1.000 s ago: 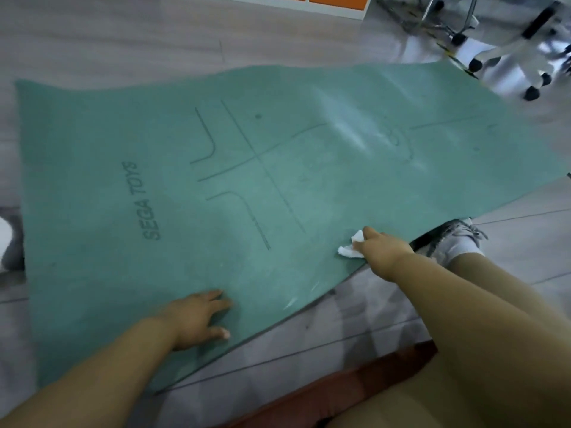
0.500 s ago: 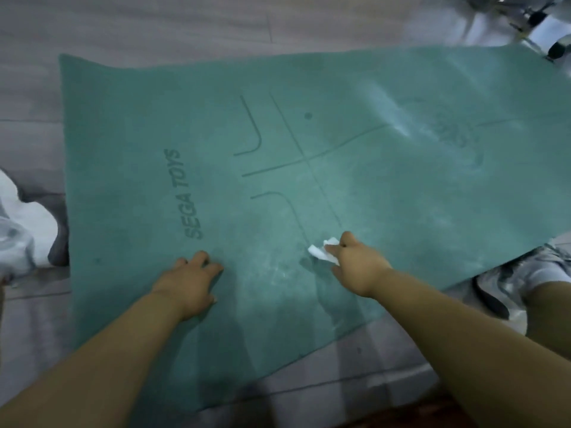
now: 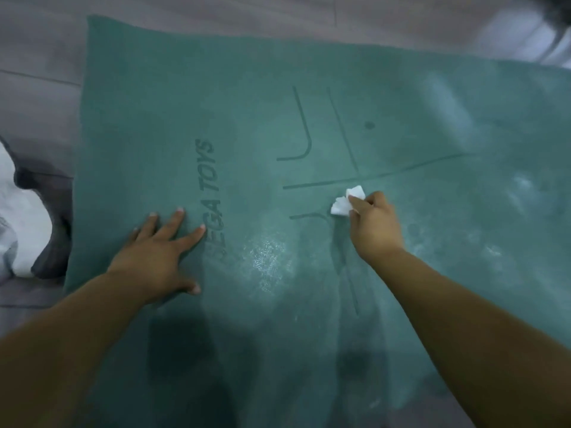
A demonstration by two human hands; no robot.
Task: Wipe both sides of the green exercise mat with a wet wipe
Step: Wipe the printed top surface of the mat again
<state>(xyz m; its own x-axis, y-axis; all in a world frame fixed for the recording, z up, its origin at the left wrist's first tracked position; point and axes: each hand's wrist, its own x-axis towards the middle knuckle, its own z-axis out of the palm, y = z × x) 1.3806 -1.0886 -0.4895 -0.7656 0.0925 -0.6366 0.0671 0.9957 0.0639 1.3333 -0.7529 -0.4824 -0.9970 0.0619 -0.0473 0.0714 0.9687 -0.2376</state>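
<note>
From the head camera, the right hand point(image 3: 375, 225) has its fingers curled round a small crumpled white wet wipe point(image 3: 347, 201), which sticks out beyond the fingertips and is pressed against the flat green foam exercise mat point(image 3: 173, 97), just below the long printed line that crosses the middle of the mat and right at the end of a short curved line. The left hand point(image 3: 159, 253) lies palm down on the same mat, fingers straight and spread, thumb out to the side, holding nothing; its fingertips reach the dark printed lettering point(image 3: 213, 199), which reads "SEGA TOYS" with the first letter partly covered by a finger. The mat is spread out on the grey plank floor point(image 3: 40, 97) and fills most of the view. Its surface carries dark guide lines and a small dot, and shows pale glistening patches between the two hands and farther right. The mat's near and right edges are cut off by the frame. At the left edge lies a white and dark grey shape point(image 3: 27, 217), too blurred to identify, and the top right corner is likewise smeared.
</note>
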